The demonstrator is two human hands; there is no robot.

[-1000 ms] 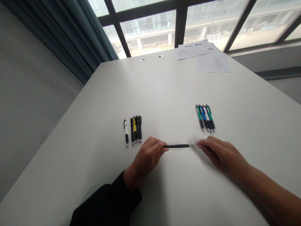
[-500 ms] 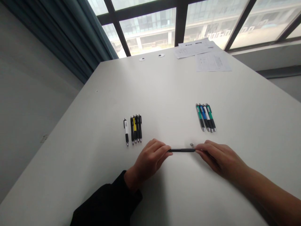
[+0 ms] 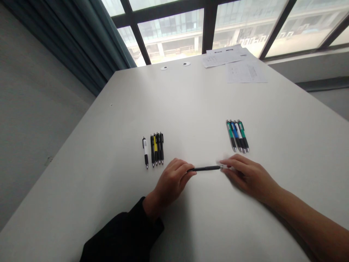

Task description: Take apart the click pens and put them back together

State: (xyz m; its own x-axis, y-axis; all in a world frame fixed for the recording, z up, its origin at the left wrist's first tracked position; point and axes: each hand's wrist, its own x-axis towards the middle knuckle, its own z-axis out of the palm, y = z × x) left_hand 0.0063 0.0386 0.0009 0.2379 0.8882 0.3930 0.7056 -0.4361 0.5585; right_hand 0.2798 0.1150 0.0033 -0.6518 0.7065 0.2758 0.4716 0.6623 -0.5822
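Observation:
My left hand [image 3: 173, 182] pinches one end of a black pen [image 3: 205, 169], which lies level across the space between my hands. At the pen's right end is a small silver tip piece [image 3: 221, 167]; whether it is joined to the barrel or only beside it, I cannot tell. My right hand [image 3: 249, 176] is around this end, thumb and forefinger apart, with no clear grip on pen or tip. Beyond my left hand lie a white-and-black pen [image 3: 145, 153] and a row of black pens [image 3: 161, 149] with a yellow one [image 3: 155, 145] among them.
Several green, blue and white pens [image 3: 237, 135] lie side by side on the white table [image 3: 174, 105], beyond my right hand. Printed papers [image 3: 247, 71] rest at the far right edge near the window. Two small round fittings [image 3: 186, 64] sit along the back edge.
The black pen has shifted slightly left and away from me, so its right end now meets the silver piece, which earlier lay apart on the table. My right fingers have parted from the barrel.

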